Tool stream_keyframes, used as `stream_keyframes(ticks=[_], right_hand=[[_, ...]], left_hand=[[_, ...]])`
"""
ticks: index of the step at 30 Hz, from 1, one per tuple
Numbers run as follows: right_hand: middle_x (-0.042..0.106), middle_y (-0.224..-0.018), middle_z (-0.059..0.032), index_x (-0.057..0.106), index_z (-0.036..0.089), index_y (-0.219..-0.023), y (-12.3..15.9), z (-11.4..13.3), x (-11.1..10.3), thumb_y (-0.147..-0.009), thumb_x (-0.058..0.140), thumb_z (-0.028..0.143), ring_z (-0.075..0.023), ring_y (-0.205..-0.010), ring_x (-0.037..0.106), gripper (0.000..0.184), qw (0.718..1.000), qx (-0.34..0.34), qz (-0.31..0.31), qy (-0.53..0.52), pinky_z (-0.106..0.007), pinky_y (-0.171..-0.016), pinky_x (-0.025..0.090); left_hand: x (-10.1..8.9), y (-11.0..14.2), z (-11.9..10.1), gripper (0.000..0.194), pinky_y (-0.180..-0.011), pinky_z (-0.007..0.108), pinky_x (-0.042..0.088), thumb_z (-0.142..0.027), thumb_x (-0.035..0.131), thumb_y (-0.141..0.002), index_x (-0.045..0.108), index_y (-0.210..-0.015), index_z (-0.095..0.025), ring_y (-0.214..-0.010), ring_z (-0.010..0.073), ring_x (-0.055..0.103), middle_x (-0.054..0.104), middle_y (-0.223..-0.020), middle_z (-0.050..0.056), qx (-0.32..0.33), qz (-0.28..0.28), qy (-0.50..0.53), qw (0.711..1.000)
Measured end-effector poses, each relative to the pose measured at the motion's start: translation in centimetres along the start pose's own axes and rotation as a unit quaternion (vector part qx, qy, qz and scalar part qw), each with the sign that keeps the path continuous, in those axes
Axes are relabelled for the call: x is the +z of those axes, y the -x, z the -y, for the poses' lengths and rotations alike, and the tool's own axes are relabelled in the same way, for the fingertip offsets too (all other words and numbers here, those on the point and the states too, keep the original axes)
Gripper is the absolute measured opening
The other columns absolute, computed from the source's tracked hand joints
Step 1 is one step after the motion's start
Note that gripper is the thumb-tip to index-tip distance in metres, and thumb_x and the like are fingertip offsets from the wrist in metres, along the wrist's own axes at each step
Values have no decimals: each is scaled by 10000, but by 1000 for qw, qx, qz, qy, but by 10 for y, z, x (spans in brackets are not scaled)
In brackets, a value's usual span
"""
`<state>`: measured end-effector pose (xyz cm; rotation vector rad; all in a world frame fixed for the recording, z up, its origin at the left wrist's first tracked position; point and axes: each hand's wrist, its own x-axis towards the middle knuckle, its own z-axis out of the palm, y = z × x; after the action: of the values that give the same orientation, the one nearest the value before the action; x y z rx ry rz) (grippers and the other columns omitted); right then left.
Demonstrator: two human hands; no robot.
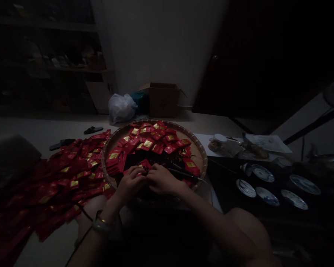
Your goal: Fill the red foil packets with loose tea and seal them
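Both hands meet over the near part of a round woven tray point(203, 155). My left hand point(131, 181), with bracelets on its wrist, has its fingers curled closed on a small red packet point(145, 163) with a gold label. My right hand point(163, 178) touches the left, its fingers pinched at the same packet; the fingertips are dim and partly hidden. Around the far side of the tray lie many red packets point(148, 144). Small dark loose pieces point(167, 160) lie in its middle. Right of my hands rests a slim, dark pen-shaped tool point(185, 173) with a pale cord.
A large heap of red packets point(80, 170) covers the floor at left, near dark slippers point(93, 130). Behind the tray stand a white plastic bag point(121, 107) and an open cardboard box point(164, 100). Patterned dishes point(263, 173) and a lidded jar point(218, 141) are at right.
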<state>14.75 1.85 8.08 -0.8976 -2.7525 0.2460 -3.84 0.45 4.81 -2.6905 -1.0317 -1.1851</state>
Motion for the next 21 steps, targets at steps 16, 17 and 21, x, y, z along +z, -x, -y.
stream_keyframes(ticks=[16, 17, 21], right_hand=[[597, -984, -45, 685, 207, -977, 14, -15, -13, -832, 578, 133, -133, -815, 578, 196, 988, 89, 27, -124, -223, -696, 420], [605, -970, -42, 694, 202, -950, 14, -15, -14, -826, 563, 98, -131, -817, 579, 208, 988, 80, 28, -132, -217, -697, 417], [623, -907, -36, 715, 189, -850, 11, -10, -16, -801, 547, 77, -135, -751, 570, 207, 991, 72, 55, -100, -217, -640, 400]], left_hand=[[0, 19, 3, 84, -751, 271, 544, -176, 489, -881, 563, -843, -184, -908, 171, 655, 639, -1020, 86, -65, 11, -6, 998], [0, 19, 3, 94, -758, 271, 543, -175, 486, -881, 565, -830, -185, -909, 168, 655, 645, -1021, 84, -65, 15, -4, 998], [-1, 12, 0, 122, -787, 290, 535, -170, 491, -871, 601, -919, -194, -947, 184, 640, 649, -1064, 88, -45, 64, -15, 997]])
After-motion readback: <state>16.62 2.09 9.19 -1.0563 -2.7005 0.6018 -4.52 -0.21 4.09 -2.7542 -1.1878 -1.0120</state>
